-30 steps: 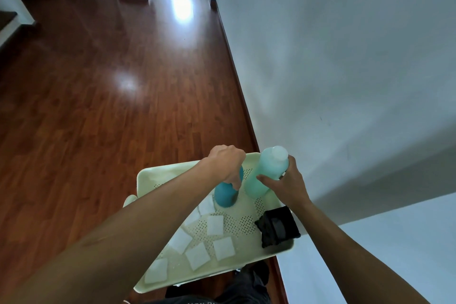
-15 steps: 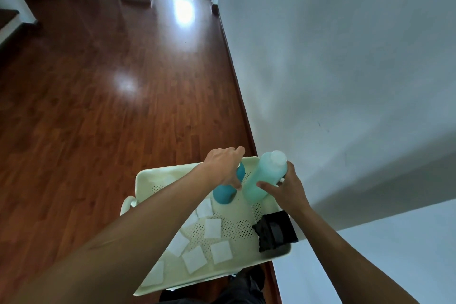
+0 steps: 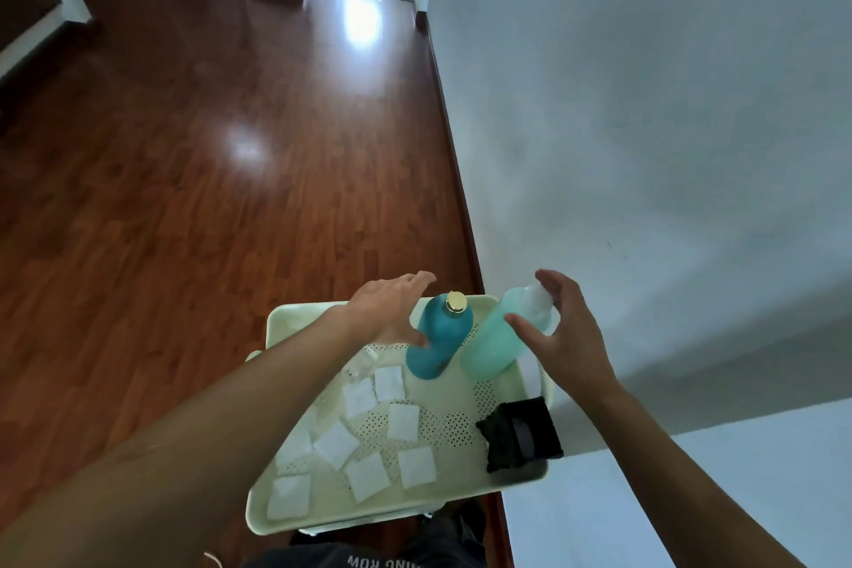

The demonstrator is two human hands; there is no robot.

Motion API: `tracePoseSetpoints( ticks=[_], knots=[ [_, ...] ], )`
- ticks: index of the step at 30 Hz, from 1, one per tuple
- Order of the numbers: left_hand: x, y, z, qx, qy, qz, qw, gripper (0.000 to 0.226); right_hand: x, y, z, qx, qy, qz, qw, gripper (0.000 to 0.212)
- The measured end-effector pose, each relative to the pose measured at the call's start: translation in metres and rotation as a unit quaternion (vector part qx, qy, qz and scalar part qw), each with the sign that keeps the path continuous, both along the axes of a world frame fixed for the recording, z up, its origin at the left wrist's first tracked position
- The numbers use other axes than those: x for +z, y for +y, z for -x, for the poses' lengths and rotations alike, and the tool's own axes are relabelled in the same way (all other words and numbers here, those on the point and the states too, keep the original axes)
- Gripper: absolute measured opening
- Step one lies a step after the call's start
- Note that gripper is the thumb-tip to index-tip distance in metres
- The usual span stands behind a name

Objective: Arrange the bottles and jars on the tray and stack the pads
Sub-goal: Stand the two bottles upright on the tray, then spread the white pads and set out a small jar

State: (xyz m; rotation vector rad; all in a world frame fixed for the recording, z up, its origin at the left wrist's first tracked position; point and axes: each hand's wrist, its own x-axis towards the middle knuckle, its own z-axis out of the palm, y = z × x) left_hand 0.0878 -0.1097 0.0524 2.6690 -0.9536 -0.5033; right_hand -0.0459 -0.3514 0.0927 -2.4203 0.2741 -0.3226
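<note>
both hands off the bottles since 0.5 s ago, fingers spread, gripping nothing. left hand (image 3: 387,314) at 9 o'clock of teal bottle (image 3: 440,337), right hand (image 3: 562,337) at 3 o'clock of mint bottle (image 3: 500,337). bottles upright, side by side at 12 o'clock of tray (image 3: 286,521). pads (image 3: 366,438) unstacked at 6 o'clock, nearer left hand.

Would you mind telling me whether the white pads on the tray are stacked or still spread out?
Spread out: the white pads lie singly across the tray, a few overlapping at edges, none piled.
</note>
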Motion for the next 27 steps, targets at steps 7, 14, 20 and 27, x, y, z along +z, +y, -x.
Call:
tracePoseSetpoints(
  ticks=[7, 14, 20, 27],
  knots=[
    [-0.016, 0.070, -0.010, 0.070, 0.001, -0.056, 0.996, 0.058, 0.015, 0.033, -0.002, 0.104, -0.047, 0.179, 0.977, 0.038],
    [-0.029, 0.124, -0.004, 0.084, 0.010, -0.147, 0.985, 0.051, -0.011, 0.071, 0.009, 0.207, -0.030, 0.145, 0.967, 0.022],
    [-0.045, 0.134, 0.012, 0.069, 0.015, -0.189, 0.979, 0.053, -0.061, 0.104, 0.008, 0.247, 0.043, 0.100, 0.963, 0.016],
    [-0.055, 0.126, 0.016, 0.131, 0.080, -0.157, 0.976, 0.058, -0.106, 0.130, -0.015, 0.244, 0.174, 0.031, 0.953, 0.021]
  ],
)
